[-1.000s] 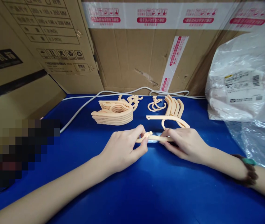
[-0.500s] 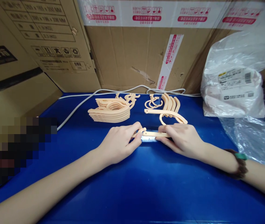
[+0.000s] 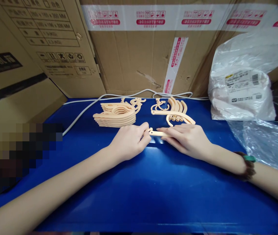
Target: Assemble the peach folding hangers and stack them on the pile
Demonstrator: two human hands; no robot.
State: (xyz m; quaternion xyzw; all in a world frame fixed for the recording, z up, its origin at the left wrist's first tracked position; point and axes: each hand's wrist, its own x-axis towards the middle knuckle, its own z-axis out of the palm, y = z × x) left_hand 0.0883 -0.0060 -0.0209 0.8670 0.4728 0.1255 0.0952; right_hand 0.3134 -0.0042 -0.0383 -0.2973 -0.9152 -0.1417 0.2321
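My left hand (image 3: pixel 130 141) and my right hand (image 3: pixel 186 138) meet over the blue table (image 3: pixel 153 195), both pinching a thin peach plastic hanger piece (image 3: pixel 157 133) that lies between them. The left fingers grip its left end; the right fingers cover its right part. Behind the left hand lies a neat stack of folded peach hangers (image 3: pixel 115 117). Behind the right hand sits a loose group of peach hanger arms (image 3: pixel 178 111) with small hooks (image 3: pixel 158 105) beside them.
Cardboard boxes (image 3: pixel 139 49) wall off the back and left. A white cable (image 3: pixel 85 109) runs along the table's far edge. A white plastic bag (image 3: pixel 241 88) and clear film (image 3: pixel 263 143) lie at the right. A blurred patch covers the left side.
Both hands with the peach piece have shifted slightly away from me toward the piles. The hands have drawn closer together over the piece.
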